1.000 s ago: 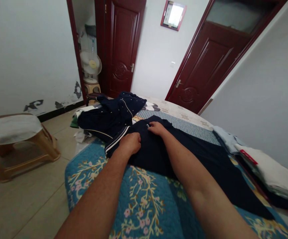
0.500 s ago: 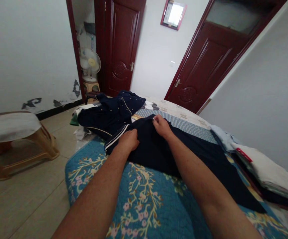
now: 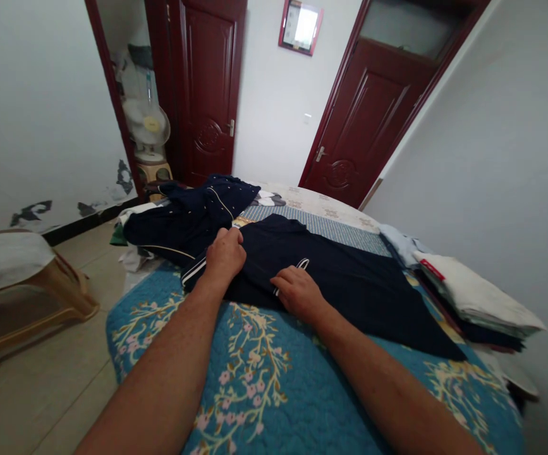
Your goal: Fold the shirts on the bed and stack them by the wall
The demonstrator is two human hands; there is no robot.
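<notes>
A dark navy garment [image 3: 349,278] with white-striped trim lies stretched across a blue floral quilt [image 3: 236,373]. My left hand [image 3: 227,253] is closed on its upper left part, beside the striped edge. Farther right, my right hand [image 3: 296,289] is closed on a striped piece of the same garment, near its front edge; white stripes show on both sides of the fingers. The fingertips of both hands are partly hidden. Just beyond my left hand sits a crumpled navy garment [image 3: 179,218] with light dots and piping.
Folded clothes [image 3: 482,291] are stacked at the bed's right side. A plastic stool [image 3: 60,291] with a pale cover stands on the floor at left. Grey and white cloth [image 3: 268,198] lies at the far edge. A fan [image 3: 153,124] stands in the doorway behind.
My right hand has moved toward me with the striped piece, folding it over the garment. My left hand has shifted slightly away and left. The view has turned a little right.
</notes>
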